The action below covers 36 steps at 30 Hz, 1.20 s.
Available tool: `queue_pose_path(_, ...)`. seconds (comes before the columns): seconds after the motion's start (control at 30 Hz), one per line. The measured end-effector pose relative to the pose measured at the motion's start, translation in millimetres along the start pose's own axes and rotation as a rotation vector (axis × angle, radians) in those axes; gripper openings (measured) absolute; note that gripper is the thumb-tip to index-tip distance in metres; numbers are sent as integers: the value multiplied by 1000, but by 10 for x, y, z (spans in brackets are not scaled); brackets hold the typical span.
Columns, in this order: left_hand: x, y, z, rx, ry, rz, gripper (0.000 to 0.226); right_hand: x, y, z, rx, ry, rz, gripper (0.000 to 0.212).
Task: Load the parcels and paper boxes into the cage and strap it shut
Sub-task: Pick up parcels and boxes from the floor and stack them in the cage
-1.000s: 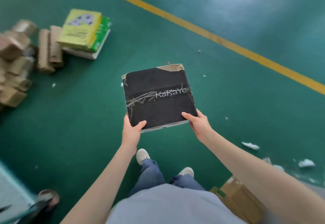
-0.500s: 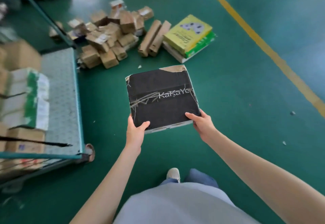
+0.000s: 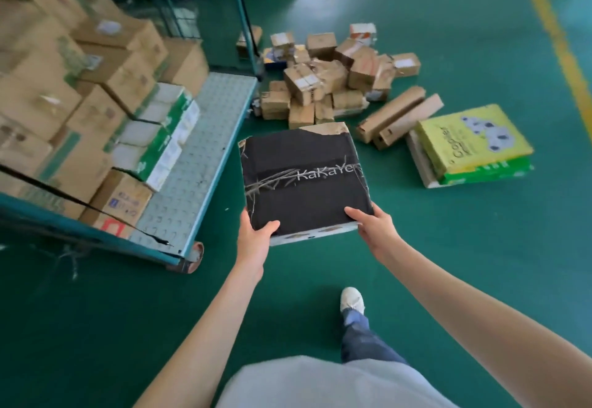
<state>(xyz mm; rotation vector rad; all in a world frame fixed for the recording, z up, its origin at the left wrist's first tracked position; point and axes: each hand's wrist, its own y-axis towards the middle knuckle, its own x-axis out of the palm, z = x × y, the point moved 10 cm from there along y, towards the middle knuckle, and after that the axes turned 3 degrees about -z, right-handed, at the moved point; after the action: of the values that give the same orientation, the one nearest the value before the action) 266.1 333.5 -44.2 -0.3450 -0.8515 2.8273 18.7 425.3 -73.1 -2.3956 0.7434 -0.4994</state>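
Hands both grasp one flat black box (image 3: pixel 304 190) held above the green floor (image 3: pixel 480 263) — the left hand (image 3: pixel 254 241) curls round its corner at 7 o'clock, the right hand (image 3: pixel 374 231) round the corner at 5. At 9 o'clock stands the cage (image 3: pixel 205 138), stacked with cartons (image 3: pixel 96 93). Loose parcels (image 3: pixel 323 81) lie at 12, a yellow paper box (image 3: pixel 474 138) at 2.

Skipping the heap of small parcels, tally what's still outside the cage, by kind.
Black KaKaYe box, in the grip of left hand and right hand: 1
Long brown cartons: 2
Stacked paper packs: 3
Total: 6
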Motion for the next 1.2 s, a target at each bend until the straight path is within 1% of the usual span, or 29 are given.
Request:
queue_pose_path(0.1, 63, 204, 228, -6, -45, 86, 84, 134, 359, -361, 27, -43, -68, 26)
queue_pose_path(0.2, 110, 393, 414, 8, -90, 139, 85, 282, 693, -632, 42, -59, -121, 27)
queue_pose_path(0.37, -60, 718, 661, -14, -104, 276, 85, 754, 1182, -932, 94, -117, -219, 28)
queue_pose_path(0.47, -267, 1025, 771, -44, -131, 339, 86, 1204, 1529, -1124, 114, -149, -290, 25)
queue_pose_path(0.63, -603, 1630, 1056, -43, -232, 400, 85, 1986, 2117, -1470, 84, -226, -363, 34)
queue_pose_path(0.8, -1068, 2346, 1577, -18, -292, 438, 81, 2820, 2734, -1916, 72, -268, -379, 33)
queue_pose_path(0.93, -1361, 2844, 2043, 29, -329, 428, 76, 3436, 3113, -2251, 56, -259, -416, 33)
queue_pose_path(1.03, -1557, 3158, 2361, 77, -337, 467, 69, 3860, 3376, -2454, 70, -263, -439, 28)
queue_pose_path(1.13, -1707, 3479, 2657, 87, -332, 505, 73, 4265, 3741, -2662, 76, -256, -469, 26)
queue_pose_path(1.2, -1795, 3722, 2740, 71, -325, 516, 75, 4497, 3985, -2763, 80, -262, -497, 33)
